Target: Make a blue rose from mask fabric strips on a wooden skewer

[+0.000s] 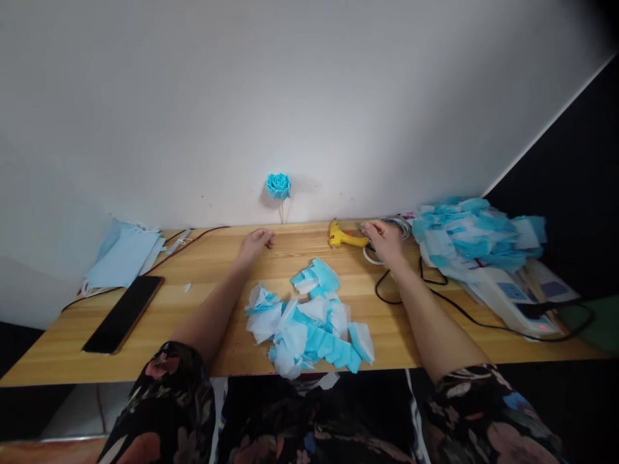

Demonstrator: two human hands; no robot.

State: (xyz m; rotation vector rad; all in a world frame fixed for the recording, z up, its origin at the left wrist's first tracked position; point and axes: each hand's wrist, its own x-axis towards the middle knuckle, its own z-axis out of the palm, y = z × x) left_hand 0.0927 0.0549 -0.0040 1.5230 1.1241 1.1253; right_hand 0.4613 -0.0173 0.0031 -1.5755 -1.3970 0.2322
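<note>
My left hand (258,243) rests near the table's back edge, its fingers curled; what they hold, if anything, is too small to make out. Over the cables at the back right, my right hand (383,238) has its fingers pressed together beside the handle of a yellow glue gun (345,237). Whether something small is pinched there cannot be seen. Between my hands a blue flower (279,186) on a thin stem stands against the wall. A loose pile of blue and white fabric pieces (309,332) lies near the front edge, between my forearms.
Flat blue masks (123,254) and a black phone (124,314) lie at the left. A big heap of blue and white pieces (476,232) is at the right, behind a white power strip (512,299). A black cable (464,312) crosses the wooden table (207,270).
</note>
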